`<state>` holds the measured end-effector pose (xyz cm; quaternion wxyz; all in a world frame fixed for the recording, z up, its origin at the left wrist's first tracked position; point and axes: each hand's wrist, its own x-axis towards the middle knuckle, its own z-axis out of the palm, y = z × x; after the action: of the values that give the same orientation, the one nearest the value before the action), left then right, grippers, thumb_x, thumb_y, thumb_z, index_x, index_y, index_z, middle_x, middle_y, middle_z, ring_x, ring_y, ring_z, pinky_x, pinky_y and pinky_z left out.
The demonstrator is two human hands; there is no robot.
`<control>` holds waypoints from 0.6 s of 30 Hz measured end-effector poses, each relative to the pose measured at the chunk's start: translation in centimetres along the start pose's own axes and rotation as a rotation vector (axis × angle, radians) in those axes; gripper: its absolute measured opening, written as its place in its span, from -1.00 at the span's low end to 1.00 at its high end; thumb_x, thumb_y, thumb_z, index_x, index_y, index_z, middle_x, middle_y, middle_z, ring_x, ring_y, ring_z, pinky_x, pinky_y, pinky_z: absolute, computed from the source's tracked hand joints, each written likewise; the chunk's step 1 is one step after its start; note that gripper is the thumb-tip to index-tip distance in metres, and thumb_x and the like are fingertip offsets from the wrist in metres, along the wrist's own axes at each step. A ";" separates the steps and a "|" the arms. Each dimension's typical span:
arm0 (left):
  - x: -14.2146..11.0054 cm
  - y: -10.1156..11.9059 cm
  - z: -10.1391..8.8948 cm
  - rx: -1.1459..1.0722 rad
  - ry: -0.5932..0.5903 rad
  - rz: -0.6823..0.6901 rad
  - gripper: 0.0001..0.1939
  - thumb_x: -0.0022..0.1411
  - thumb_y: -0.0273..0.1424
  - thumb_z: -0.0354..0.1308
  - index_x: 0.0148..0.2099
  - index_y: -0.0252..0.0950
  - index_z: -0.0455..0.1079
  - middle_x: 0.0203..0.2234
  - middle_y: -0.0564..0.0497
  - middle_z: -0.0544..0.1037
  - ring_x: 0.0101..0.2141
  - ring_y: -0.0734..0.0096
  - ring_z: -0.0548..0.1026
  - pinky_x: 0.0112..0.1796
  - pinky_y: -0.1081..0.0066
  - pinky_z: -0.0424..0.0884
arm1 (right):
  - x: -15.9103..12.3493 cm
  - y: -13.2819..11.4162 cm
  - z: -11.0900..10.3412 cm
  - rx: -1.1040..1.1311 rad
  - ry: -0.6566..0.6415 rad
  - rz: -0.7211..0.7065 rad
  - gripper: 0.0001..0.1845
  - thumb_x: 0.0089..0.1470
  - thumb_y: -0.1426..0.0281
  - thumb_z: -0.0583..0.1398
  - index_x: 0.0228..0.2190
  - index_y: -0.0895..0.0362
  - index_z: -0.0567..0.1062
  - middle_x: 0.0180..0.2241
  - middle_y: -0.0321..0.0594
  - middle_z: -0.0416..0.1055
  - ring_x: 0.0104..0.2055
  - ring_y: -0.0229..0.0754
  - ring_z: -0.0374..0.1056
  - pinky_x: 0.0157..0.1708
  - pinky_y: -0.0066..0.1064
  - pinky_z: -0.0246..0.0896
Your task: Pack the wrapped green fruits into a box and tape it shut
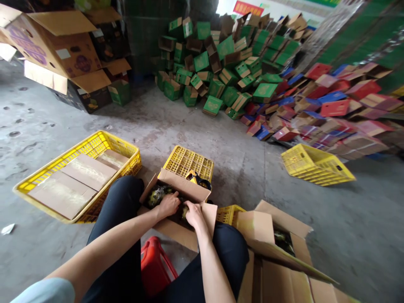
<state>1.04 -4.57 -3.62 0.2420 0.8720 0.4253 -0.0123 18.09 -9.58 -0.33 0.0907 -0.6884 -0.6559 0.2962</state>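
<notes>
Grey concrete floor [233, 155] | our flapped cardboard box [181, 184]: mottled produce [157, 195] | left hand [169, 205], right hand [193, 213] inside, grips we cannot tell

Between our knees [128, 198] we have a box [186, 188] with produce [158, 194] in it, and a stool [154, 265] on its near side. Just beyond the box we see a crate [186, 158], with a tape gun [197, 179] at the crate's near right corner. On our left stands a basket [136, 162], three cartons [88, 171] in it. On our right is another box [255, 227], also holding produce; farther off lies a second basket [298, 162], and behind that a heap of boxes [265, 91].
</notes>
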 end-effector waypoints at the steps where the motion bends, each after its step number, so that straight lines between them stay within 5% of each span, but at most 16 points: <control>1: -0.1 -0.1 -0.1 -0.009 0.003 -0.002 -0.75 0.29 -0.48 0.15 -0.08 -0.34 0.63 -0.03 -0.28 0.52 -0.12 0.10 0.56 -0.02 0.19 0.49 | 0.0 -0.2 0.5 -0.041 0.003 -0.004 -0.42 0.02 0.74 0.05 -0.07 0.13 0.66 -0.05 -0.02 0.63 0.06 0.01 0.46 0.15 -0.25 0.24; 6: -0.4 -0.5 -0.5 -0.070 0.041 0.004 -0.68 0.31 -0.55 0.08 -0.04 -0.30 0.64 -0.06 -0.18 0.54 -0.08 0.19 0.53 0.00 0.32 0.50 | -0.2 -0.8 2.3 -0.188 0.056 0.011 -0.52 0.10 0.69 0.04 -0.19 0.16 0.70 0.00 0.15 0.55 0.14 0.18 0.36 0.16 -0.05 0.22; 12: -0.4 -0.6 -0.6 -0.271 0.204 0.001 -0.65 0.27 -0.58 0.15 -0.01 -0.25 0.66 0.01 -0.12 0.55 -0.02 0.22 0.54 0.04 0.36 0.48 | -0.2 -0.5 1.6 -0.209 0.094 -0.017 -0.41 0.05 0.68 0.11 0.10 0.24 0.57 0.07 0.12 0.54 0.16 0.15 0.37 0.24 -0.11 0.18; 18: -0.5 -0.4 -1.9 -0.687 0.370 0.010 -0.72 0.16 -0.55 0.26 -0.13 -0.20 0.72 -0.15 -0.05 0.60 -0.13 0.26 0.57 -0.03 0.37 0.48 | -0.2 0.2 -0.4 0.347 0.146 -0.003 -0.39 0.06 0.38 0.28 0.18 0.02 0.50 0.16 -0.12 0.53 0.22 0.09 0.41 0.24 -0.11 0.29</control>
<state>0.04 -3.87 -1.97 0.4392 0.7296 0.4370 0.2894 18.47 -9.69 -0.08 0.2559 -0.6810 -0.5878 0.3539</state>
